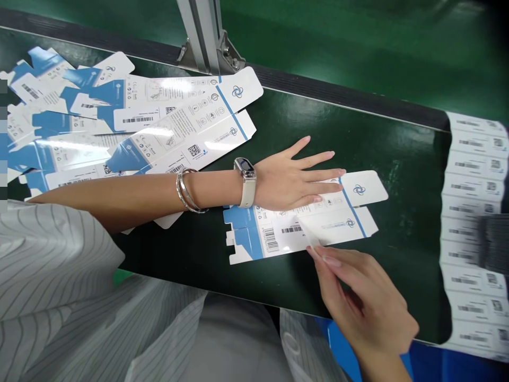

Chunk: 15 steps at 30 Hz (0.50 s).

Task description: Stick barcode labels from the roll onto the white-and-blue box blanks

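A flattened white and blue carton [246, 241] lies on the dark green table, its end flaps toward the right. My left hand [286, 178] reaches across from the left and rests palm down on the carton's far edge, fingers spread. On the carton's near side is a white barcode label [289, 233]. My right hand [361, 292] pinches the label's right corner between thumb and fingertips. That corner is lifted and bent up, while its left part lies against the carton; whether it is stuck down there I cannot tell.
Several more flat cartons [175, 122] are heaped at the left. A strip of barcode labels [463, 201] runs along the table's right end, with a dark blurred object [493, 243] over it. A metal post [202, 37] stands at the table's black far edge [318, 95].
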Each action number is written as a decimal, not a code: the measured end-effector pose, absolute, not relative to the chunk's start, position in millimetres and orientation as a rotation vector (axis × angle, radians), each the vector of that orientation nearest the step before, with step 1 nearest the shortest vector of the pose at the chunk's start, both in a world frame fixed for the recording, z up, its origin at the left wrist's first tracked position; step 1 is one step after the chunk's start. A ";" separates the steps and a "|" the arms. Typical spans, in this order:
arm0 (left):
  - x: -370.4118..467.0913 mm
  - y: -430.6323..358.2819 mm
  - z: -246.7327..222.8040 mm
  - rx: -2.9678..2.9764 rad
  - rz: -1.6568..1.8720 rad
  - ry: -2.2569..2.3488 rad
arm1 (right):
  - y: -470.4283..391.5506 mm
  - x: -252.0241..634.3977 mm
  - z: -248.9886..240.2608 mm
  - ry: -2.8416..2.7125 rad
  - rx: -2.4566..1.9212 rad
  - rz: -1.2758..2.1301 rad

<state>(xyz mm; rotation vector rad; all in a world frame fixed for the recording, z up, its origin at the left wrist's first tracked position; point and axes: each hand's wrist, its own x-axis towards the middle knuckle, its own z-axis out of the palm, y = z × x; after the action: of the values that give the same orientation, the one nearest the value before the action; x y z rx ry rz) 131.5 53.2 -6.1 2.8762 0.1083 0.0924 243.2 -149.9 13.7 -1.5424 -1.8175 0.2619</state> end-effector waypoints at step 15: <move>133.7 52.6 -8.8 2.945 0.070 0.152 | -140.7 235.6 24.1 -1.860 -1.514 0.167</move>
<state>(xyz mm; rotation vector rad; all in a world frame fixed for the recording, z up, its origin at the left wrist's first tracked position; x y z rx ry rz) 133.7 52.6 -8.8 2.9452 0.1520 0.0698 235.6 -140.7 24.1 -1.5143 -1.8598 0.1671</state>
